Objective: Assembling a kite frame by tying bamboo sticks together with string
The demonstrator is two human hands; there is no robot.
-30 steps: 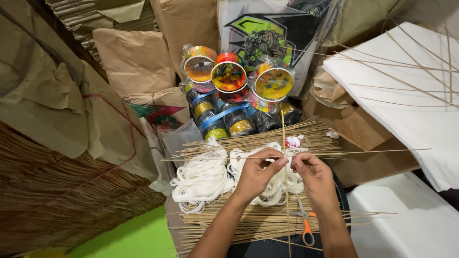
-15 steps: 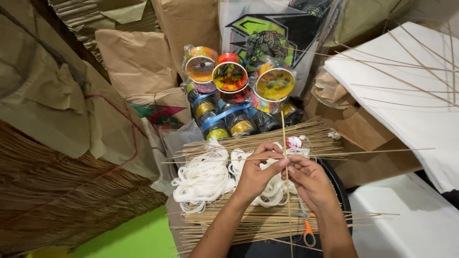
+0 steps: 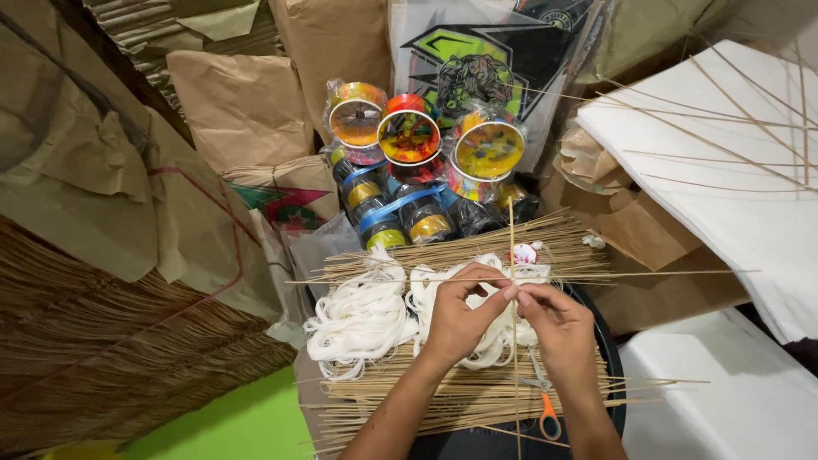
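My left hand (image 3: 457, 317) and my right hand (image 3: 558, 328) meet over a thin upright bamboo stick (image 3: 513, 247). A long thin cross stick (image 3: 648, 274) lies across it at my fingertips. Both hands pinch where the two sticks cross. Under the hands lie skeins of white string (image 3: 362, 317) and a bundle of bamboo sticks (image 3: 460, 396) on a dark round tray (image 3: 610, 358). A small white-and-red thread spool (image 3: 524, 254) sits just beyond the crossing.
Orange-handled scissors (image 3: 545, 409) lie by my right wrist. Colourful string reels (image 3: 409, 136) in plastic stand behind. White paper sheets with sticks (image 3: 724, 170) lie at right, brown paper bundles (image 3: 239, 111) and stick piles (image 3: 102, 366) at left.
My hands have drawn closer together at the crossing of the two sticks. The sticks and the string have hardly shifted.
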